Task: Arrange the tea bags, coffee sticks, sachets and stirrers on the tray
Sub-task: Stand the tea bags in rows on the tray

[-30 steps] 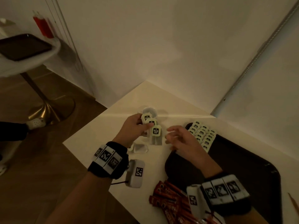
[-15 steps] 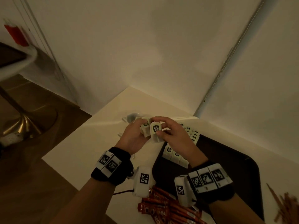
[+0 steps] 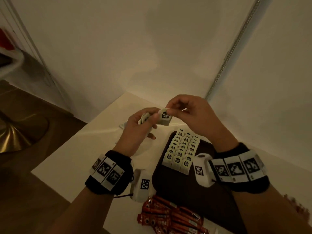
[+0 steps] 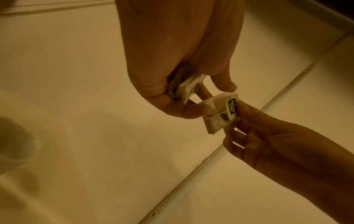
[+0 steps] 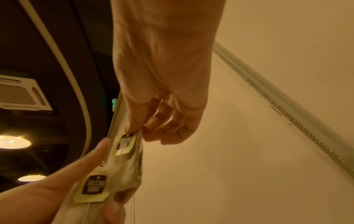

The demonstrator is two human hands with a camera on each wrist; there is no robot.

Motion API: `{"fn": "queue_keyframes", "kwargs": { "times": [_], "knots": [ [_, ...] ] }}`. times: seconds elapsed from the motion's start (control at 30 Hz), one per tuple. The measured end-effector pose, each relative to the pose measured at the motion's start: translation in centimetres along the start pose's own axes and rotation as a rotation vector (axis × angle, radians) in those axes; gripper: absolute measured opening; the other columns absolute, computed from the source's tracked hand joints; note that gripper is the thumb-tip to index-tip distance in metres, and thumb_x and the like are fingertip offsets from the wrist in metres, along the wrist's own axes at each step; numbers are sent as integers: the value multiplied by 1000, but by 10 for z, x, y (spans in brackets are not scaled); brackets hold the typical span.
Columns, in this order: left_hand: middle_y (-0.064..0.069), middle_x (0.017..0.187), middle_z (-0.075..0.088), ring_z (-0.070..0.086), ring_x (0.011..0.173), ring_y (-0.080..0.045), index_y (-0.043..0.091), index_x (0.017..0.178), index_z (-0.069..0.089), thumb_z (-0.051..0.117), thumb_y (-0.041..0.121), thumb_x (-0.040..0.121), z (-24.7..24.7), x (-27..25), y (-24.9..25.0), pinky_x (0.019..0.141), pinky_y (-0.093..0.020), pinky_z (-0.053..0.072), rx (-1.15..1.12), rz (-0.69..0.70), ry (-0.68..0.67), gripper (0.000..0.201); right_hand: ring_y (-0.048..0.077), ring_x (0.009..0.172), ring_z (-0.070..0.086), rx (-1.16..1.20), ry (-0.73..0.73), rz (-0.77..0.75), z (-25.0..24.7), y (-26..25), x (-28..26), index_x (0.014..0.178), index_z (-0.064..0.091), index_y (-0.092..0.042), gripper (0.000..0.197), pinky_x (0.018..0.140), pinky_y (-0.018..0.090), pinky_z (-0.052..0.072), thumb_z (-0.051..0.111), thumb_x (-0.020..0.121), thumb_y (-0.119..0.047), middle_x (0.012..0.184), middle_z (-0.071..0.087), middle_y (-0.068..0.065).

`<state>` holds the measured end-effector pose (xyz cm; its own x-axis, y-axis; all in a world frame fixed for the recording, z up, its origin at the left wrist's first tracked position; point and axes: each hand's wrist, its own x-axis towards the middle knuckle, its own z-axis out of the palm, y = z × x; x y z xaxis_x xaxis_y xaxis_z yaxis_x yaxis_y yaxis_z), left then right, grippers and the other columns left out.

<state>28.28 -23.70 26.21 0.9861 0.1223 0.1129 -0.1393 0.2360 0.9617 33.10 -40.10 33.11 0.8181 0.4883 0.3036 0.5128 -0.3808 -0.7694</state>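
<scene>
In the head view, above the cream table (image 3: pixel 70 154), the right hand (image 3: pixel 190 115) pinches a white paper tea bag with a dark label (image 3: pixel 164 116); the left hand (image 3: pixel 140 125) grips a small stack of tea bags (image 3: pixel 143 118). Rows of tea bags (image 3: pixel 181 149) lie on the dark rectangular tray (image 3: pixel 190 188), red coffee sticks (image 3: pixel 168 217) beside it. The left wrist view shows the left thumb touching the pinched bag (image 4: pixel 220 112). The right wrist view shows fingertips (image 5: pixel 134 128) closed on its label.

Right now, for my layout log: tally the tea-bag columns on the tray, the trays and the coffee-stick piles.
Columns of white paper tea bags on the tray: 3
Dark rectangular trays: 1
Piles of long red coffee-stick packets: 1
Total: 5
</scene>
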Motion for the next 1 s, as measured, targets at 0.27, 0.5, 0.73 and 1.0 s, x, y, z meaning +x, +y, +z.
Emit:
{"fn": "queue_keyframes", "kwargs": {
  "times": [0.27,0.5,0.73,1.0],
  "knots": [
    [-8,76,61,53,65,-13,13,89,68,63,19,88,4,5,8,43,-23,43,107,98,-60,8,7,72,61,-160,-37,-77,-2,-10,5,83,63,-19,6,63,12,48,67,85,-14,79,63,-6],
    [-3,74,62,57,65,-11,22,82,68,66,29,80,9,2,0,40,-20,40,-22,22,-40,8,5,59,55,-300,-118,-43,-10,-25,14,82,69,-21,2,56,11,42,70,82,-19,63,58,-10],
    [1,72,59,51,60,-8,17,81,60,61,23,79,14,0,-3,41,-19,37,-245,-84,-8,7,2,66,53,-407,-147,1,-9,-32,22,84,69,-20,31,65,22,43,61,83,-49,76,61,-7],
    [4,75,59,54,65,-7,19,79,60,57,26,83,14,2,-2,44,-19,41,-314,-118,-11,9,7,73,53,-438,-128,-64,-8,-22,16,75,70,-19,27,67,27,43,67,79,-46,81,59,-4]
  ]
}}
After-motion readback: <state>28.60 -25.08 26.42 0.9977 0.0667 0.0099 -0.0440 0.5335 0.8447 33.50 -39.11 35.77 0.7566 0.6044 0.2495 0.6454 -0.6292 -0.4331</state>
